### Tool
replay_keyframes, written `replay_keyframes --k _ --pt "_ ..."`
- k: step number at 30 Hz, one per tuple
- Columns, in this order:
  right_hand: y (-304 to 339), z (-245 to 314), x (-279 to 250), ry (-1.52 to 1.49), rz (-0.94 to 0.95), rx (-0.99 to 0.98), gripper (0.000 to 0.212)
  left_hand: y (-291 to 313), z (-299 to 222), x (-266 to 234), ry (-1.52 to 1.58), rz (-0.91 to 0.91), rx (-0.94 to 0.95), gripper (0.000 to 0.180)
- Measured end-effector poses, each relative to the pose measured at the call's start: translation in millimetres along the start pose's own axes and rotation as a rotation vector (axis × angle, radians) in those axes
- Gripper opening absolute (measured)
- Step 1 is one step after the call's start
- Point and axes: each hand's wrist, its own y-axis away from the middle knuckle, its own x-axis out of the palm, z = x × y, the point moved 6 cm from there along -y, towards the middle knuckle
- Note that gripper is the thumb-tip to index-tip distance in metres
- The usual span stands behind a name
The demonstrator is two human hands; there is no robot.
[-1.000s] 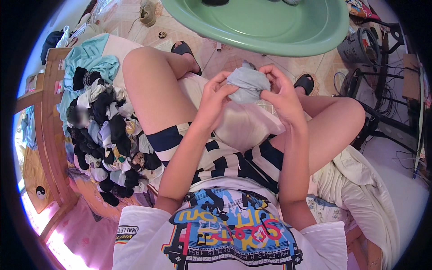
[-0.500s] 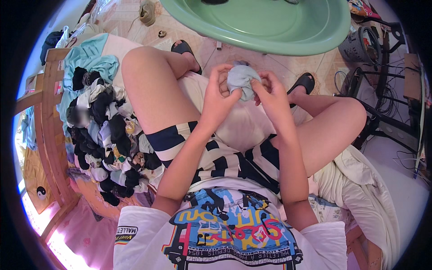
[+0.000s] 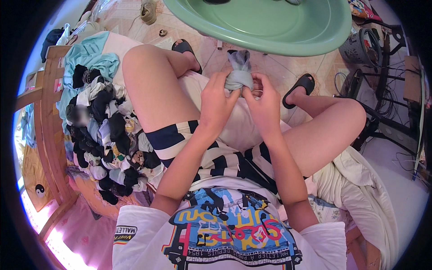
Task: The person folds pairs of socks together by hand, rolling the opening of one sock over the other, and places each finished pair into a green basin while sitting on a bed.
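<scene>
Between my knees, both hands hold a pale grey-blue sock (image 3: pixel 240 76). My left hand (image 3: pixel 216 99) grips its bunched near part from the left, and my right hand (image 3: pixel 264 100) grips it from the right. The thumbs press close together on the near edge, while some fingertips are hidden behind the fabric. A narrower length with a darker grey end sticks out on the far side of the bunch. Left of my thigh lies a pile of socks (image 3: pixel 118 128) in black, white and grey.
A large green basin (image 3: pixel 288 48) stands ahead on the tiled floor. Light blue cloth (image 3: pixel 101 58) lies beyond the pile, beside a wooden rail (image 3: pixel 51 148). At right are a grey basket (image 3: pixel 353 49), a black metal frame with cables, and crumpled cream bedding (image 3: pixel 360 193).
The rounded bunch has drawn nearer to me, and a longer stretch of sock with its dark end now shows beyond it. Both hands have shifted slightly toward me, still gripping.
</scene>
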Motion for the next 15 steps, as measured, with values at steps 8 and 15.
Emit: replay_keyframes --k 8,15 --pt "-6 -19 -15 -0.293 -0.041 0.127 0.028 -1 12 9 0.252 0.193 -0.278 0.035" --pt "-7 -36 -19 -0.782 -0.005 0.332 0.030 -7 13 10 0.304 0.210 -0.273 0.033"
